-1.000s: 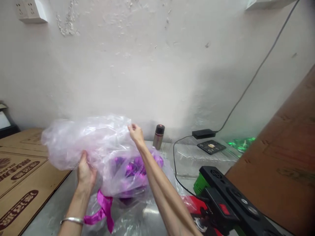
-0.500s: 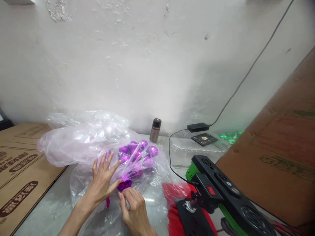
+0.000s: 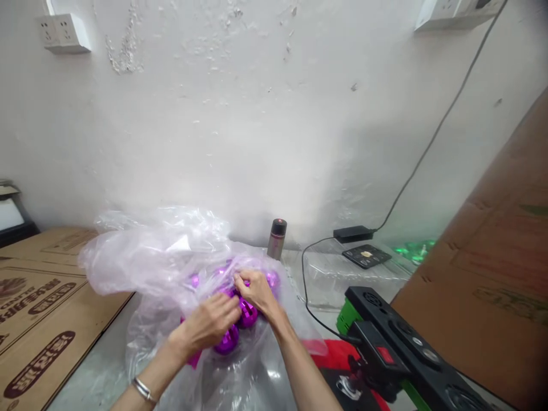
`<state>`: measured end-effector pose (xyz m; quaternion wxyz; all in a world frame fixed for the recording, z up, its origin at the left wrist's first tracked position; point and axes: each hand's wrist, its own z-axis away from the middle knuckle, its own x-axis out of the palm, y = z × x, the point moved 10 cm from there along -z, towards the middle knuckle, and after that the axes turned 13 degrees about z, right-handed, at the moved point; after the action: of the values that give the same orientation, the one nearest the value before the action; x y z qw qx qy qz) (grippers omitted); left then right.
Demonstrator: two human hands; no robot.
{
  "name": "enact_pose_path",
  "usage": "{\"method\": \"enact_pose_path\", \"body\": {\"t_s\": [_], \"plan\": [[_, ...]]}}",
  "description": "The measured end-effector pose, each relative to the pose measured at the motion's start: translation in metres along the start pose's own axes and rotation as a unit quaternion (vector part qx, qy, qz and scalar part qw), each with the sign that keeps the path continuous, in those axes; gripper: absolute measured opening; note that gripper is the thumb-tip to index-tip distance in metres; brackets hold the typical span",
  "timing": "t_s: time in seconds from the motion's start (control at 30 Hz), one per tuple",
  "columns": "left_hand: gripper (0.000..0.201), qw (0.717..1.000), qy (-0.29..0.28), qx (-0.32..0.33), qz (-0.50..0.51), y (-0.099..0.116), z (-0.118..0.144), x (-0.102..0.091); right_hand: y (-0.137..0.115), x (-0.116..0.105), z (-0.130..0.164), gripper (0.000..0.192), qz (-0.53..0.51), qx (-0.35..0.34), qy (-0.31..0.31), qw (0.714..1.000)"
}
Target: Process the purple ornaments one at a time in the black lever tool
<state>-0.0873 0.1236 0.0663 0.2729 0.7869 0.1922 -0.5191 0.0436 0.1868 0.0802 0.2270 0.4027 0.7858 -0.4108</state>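
A large clear plastic bag [image 3: 141, 257] lies crumpled, with several shiny purple balls [image 3: 228, 341] in and around its mouth. My right hand [image 3: 257, 291] pinches the film of the bag above the balls. My left hand [image 3: 212, 319], with a silver bangle at the wrist, rests over the near balls. Its fingers are curled and pressed together, slightly blurred; what lies under them is hidden. A purple ribbon-like strip [image 3: 194, 359] shows below the left hand. Another purple ball [image 3: 247, 313] sits between the two hands.
Printed cardboard [image 3: 38, 337] lies at left, and a tall carton [image 3: 479, 285] leans at right. A dark-capped bottle [image 3: 277, 240] stands by the wall. A black-and-green device [image 3: 398, 342], a cable adapter [image 3: 353, 233], a black card [image 3: 366, 256] and red material [image 3: 331, 355] are at right.
My right hand has moved up and forward over the balls onto the bag's film. My left hand, spread before, has come down and right with fingers curled. The view has tilted up slightly.
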Motion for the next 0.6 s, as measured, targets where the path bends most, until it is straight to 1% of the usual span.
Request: {"method": "enact_pose_path", "body": {"t_s": [0.03, 0.07, 0.1, 0.2, 0.27, 0.33, 0.43, 0.5, 0.6], "plan": [[0.027, 0.999, -0.032, -0.003, 0.006, -0.002, 0.002, 0.013, 0.006, 0.004, -0.008, 0.030, 0.014, -0.002, -0.018, 1.000], [0.026, 0.999, -0.037, -0.024, 0.001, -0.010, 0.003, 0.017, 0.014, 0.008, -0.015, 0.030, 0.032, 0.001, -0.031, 0.999], [0.027, 0.998, -0.022, -0.057, -0.009, -0.023, 0.004, 0.016, 0.022, 0.009, -0.022, 0.029, 0.051, 0.008, -0.037, 0.998], [0.048, 0.986, 0.036, -0.156, -0.034, -0.073, 0.004, 0.000, 0.047, 0.007, -0.037, 0.036, 0.096, 0.036, -0.022, 0.995], [0.056, 0.979, 0.054, -0.193, -0.026, -0.100, 0.000, -0.006, 0.059, 0.009, -0.043, 0.044, 0.117, 0.055, -0.012, 0.992], [0.063, 0.977, 0.048, -0.207, 0.005, -0.122, -0.006, -0.003, 0.068, 0.017, -0.046, 0.048, 0.132, 0.075, -0.011, 0.988], [0.077, 0.972, 0.027, -0.224, 0.073, -0.152, -0.011, 0.009, 0.080, 0.035, -0.048, 0.047, 0.149, 0.112, -0.027, 0.982], [0.078, 0.961, 0.027, -0.247, 0.120, -0.174, -0.010, 0.014, 0.086, 0.048, -0.052, 0.046, 0.153, 0.135, -0.045, 0.978], [0.075, 0.937, 0.045, -0.289, 0.189, -0.205, -0.005, 0.018, 0.092, 0.065, -0.065, 0.045, 0.148, 0.156, -0.073, 0.974]]}}
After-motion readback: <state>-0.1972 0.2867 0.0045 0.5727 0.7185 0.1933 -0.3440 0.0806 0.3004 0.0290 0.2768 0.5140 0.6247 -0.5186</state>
